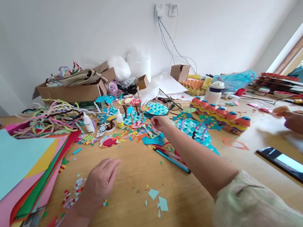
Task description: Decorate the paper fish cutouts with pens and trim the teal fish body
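My right hand (pixel 161 122) reaches forward over the table into the pile of coloured paper cut-outs (pixel 138 131). Its fingers are closed beside a dark, thin object (pixel 152 115); what they grip, if anything, I cannot make out. Nearer to me, my left hand (pixel 100 181) hovers low over or rests on the wood, fingers curled together with nothing showing in them. Small red and white paper scraps (pixel 73 192) lie beside it. Below my right forearm are dark blue pens (pixel 173 160). A blue scalloped paper fish (pixel 194 129) lies right of that forearm.
Coloured paper sheets (pixel 10 162) and pipe cleaners (pixel 52 117) fill the left. White glue bottles (pixel 88 123) stand mid-table. A painted egg carton (pixel 220 115) and a black tablet-like device (pixel 296 170) lie right, near another person's hand (pixel 302 124). A cardboard box (pixel 74 92) stands behind.
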Available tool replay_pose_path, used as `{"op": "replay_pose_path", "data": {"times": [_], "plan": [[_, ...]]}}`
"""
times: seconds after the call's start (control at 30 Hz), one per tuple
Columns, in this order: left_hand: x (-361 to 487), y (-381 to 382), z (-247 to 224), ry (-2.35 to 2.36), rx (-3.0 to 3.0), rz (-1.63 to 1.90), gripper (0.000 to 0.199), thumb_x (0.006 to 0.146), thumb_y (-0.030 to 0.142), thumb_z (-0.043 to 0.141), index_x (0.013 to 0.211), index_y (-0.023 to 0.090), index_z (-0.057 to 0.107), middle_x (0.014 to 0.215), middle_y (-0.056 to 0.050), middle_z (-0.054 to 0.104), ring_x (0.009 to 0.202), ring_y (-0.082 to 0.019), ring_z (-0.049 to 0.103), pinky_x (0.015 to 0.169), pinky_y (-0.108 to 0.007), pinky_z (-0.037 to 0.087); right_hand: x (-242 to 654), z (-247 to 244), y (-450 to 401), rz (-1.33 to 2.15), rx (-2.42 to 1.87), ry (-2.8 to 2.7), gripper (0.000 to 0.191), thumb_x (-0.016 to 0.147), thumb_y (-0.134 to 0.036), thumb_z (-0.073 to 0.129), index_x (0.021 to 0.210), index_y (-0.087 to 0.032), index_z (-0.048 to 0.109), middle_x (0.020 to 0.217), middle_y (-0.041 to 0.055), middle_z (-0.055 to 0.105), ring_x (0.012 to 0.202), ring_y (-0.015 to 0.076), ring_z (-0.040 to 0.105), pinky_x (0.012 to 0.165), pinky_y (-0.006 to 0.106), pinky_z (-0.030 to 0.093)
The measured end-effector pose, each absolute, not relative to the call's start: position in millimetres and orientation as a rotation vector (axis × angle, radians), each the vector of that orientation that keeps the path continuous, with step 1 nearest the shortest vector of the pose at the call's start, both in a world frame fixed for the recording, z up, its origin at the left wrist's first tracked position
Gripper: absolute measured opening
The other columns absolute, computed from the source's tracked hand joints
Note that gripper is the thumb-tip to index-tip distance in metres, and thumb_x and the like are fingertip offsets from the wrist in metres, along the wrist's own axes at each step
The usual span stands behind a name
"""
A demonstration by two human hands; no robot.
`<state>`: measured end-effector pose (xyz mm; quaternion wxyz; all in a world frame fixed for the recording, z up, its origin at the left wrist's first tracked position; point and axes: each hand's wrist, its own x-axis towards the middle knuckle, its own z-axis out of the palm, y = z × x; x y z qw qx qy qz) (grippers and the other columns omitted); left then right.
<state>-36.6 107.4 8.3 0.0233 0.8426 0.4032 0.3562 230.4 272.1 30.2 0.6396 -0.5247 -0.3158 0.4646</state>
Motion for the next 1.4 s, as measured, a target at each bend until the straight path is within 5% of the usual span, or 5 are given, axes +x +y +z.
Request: {"op": "replay_pose_path", "data": {"times": [0.17, 0.3, 0.53, 0.9, 1.4], "plan": [[-36.5, 105.6, 3.8, 1.175, 2.665, 1.04, 0.025, 0.088, 0.023, 0.039, 0.091, 0.016, 0.063, 0.087, -0.008, 0.067, 0.081, -0.019, 0.062, 0.076, -0.031, 0.049, 216.8, 47.4, 207.5, 1.274, -1.276, -1.05, 0.006, 0.077, -0.013, 0.06, 0.082, -0.011, 0.061, 0.066, 0.0024, 0.063, 0.052, 0.01, 0.055, 0.048, 0.021, 0.043], [-22.8, 94.7, 2.2, 1.069, 2.722, 0.862, 0.024, 0.089, 0.021, 0.038, 0.089, 0.018, 0.062, 0.087, -0.006, 0.063, 0.083, -0.018, 0.057, 0.077, -0.03, 0.047, 213.9, 51.7, 150.4, 1.356, -1.263, -1.535, 0.009, 0.066, -0.006, 0.059, 0.063, -0.015, 0.058, 0.046, -0.0036, 0.057, 0.04, 0.0075, 0.05, 0.041, 0.016, 0.034], [14.5, 68.9, 16.2, 1.024, 2.695, 0.4, 0.021, 0.083, 0.007, 0.042, 0.085, 0.017, 0.06, 0.086, -0.005, 0.059, 0.085, -0.018, 0.055, 0.075, -0.029, 0.044, 219.6, 46.3, 71.1, 0.719, -1.526, -2.429, 0.011, 0.066, -0.011, 0.056, 0.069, -0.018, 0.064, 0.064, -0.0001, 0.063, 0.056, 0.0094, 0.05, 0.05, 0.021, 0.028], [39.3, 68.1, 20.4, 1.113, 2.529, 0.188, 0.016, 0.077, 0.009, 0.05, 0.084, 0.019, 0.06, 0.09, -0.004, 0.063, 0.087, -0.019, 0.058, 0.075, -0.027, 0.043, 209.3, 42.6, 34.4, 0.676, -1.694, -2.503, 0.017, 0.071, -0.013, 0.053, 0.084, -0.016, 0.063, 0.086, 0.0064, 0.063, 0.075, 0.0156, 0.054, 0.061, 0.024, 0.03], [45.3, 73.1, 24.7, 1.105, 2.422, 0.151, 0.014, 0.073, 0.011, 0.047, 0.072, 0.019, 0.058, 0.08, -0.002, 0.061, 0.077, -0.017, 0.055, 0.066, -0.024, 0.039, 211.2, 29.7, 30.0, 0.685, -1.66, -2.413, 0.016, 0.066, -0.011, 0.05, 0.077, -0.017, 0.061, 0.078, 0.003, 0.062, 0.07, 0.0129, 0.049, 0.059, 0.023, 0.028]]}}
